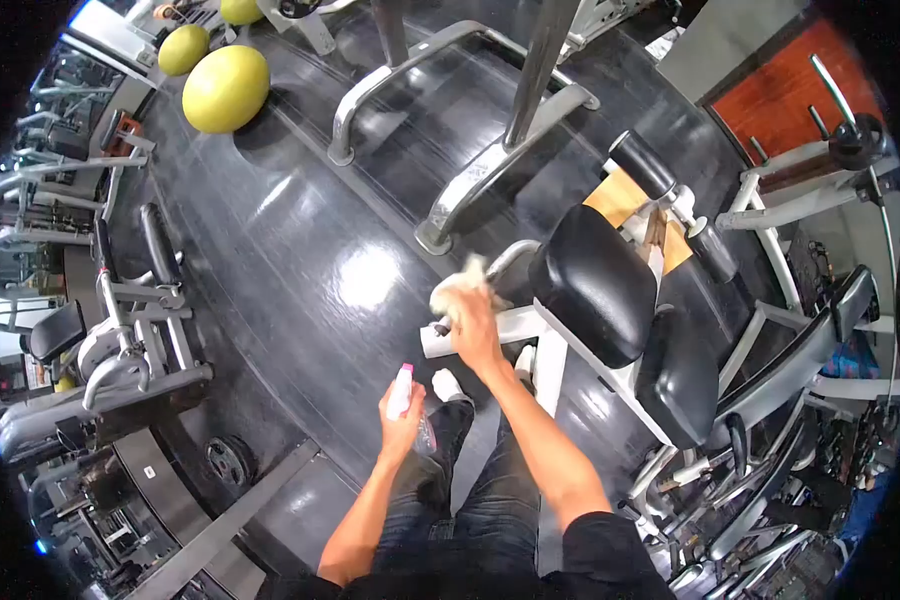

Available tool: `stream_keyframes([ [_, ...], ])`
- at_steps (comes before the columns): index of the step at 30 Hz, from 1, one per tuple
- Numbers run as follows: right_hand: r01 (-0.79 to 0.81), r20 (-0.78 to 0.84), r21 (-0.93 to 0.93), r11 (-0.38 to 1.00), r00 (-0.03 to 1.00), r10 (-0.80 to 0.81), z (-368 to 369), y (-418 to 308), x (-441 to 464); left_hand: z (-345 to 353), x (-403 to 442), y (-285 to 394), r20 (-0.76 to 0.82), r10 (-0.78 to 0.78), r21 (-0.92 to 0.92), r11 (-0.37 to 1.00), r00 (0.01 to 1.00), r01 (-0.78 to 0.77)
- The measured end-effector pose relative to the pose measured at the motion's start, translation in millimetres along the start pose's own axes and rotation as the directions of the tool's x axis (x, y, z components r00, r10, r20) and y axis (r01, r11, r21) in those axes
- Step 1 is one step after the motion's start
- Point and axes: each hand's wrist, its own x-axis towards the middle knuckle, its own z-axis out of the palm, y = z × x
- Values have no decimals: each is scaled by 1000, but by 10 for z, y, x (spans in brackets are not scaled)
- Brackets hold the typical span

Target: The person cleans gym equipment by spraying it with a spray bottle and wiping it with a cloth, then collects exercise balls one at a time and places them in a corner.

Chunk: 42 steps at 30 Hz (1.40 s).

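Observation:
My left hand [400,425] is closed around a spray bottle [400,392] with a white top and a pink tip, held low in front of my legs. Farther forward, my right hand [473,320] grips a pale cloth [458,287] beside the curved metal handle [510,258] of a weight bench. Whether the cloth touches the frame I cannot tell. Just right of that hand is the bench's black padded seat [595,285], with a second black pad [677,378] behind it. A white frame tube [495,330] runs beneath my right hand.
Yellow exercise balls [226,89] lie on the black floor at the upper left. A grey machine base [480,175] stands ahead. Black roller pads [642,163] adjoin the bench. A weight plate [230,461] lies at lower left, near another machine [135,340]. Racks crowd the right side.

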Motion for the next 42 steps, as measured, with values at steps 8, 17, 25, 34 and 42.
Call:
stream_keyframes([
  [8,-48,12,-397,916,998,57,-231,271,583,27,101,199,-50,-20,-191,982,999,10],
  [17,-378,-151,-652,657,914,376,-122,631,834,-101,92,138,-15,-34,-121,992,999,32],
  [25,-439,-206,-66,896,885,418,1,-14,197,-210,108,44,1,-81,-117,990,997,81],
  [34,-526,143,-191,829,821,553,-175,-734,-292,-37,126,89,27,-40,-61,997,999,41],
  [42,124,169,-554,823,985,-35,-836,-597,86,252,8,174,121,22,-88,996,992,-11],
])
